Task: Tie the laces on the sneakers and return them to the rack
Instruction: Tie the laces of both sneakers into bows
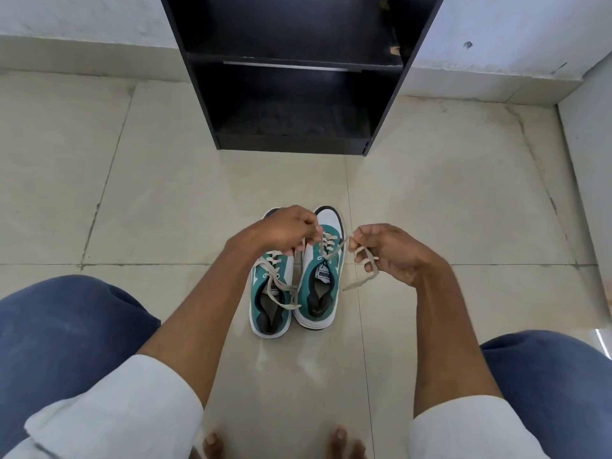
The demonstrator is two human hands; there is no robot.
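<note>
Pinching one end of the cream lace (331,250) of the right-hand sneaker (320,276) in each hand, I hold it drawn out to both sides above the shoe. My left hand (284,231) is closed on its end over the toes of the left-hand sneaker (270,293); my right hand (387,251) grips the other end, which loops around my fingers, its tip hanging down beside the shoe. Both teal-and-white Puma sneakers stand side by side on the floor (165,200) between my knees, touching or nearly so, their long axes running straight away from me, toes towards the black shoe rack (298,94) and heels nearest me. The left-hand one's lace (280,288) lies loose and untied across its opening. My left hand hides most of that shoe's toe, and I cannot make out exactly how the lace sits between its fingers. The rack's top is cut off by the frame; its two visible shelves are dark. The floor is pale glossy tile with grey joints, meeting a white wall (82,21) behind the rack. My blue trousers (66,326), white sleeves (116,415) and bare toes (212,442) edge the bottom of the view
</note>
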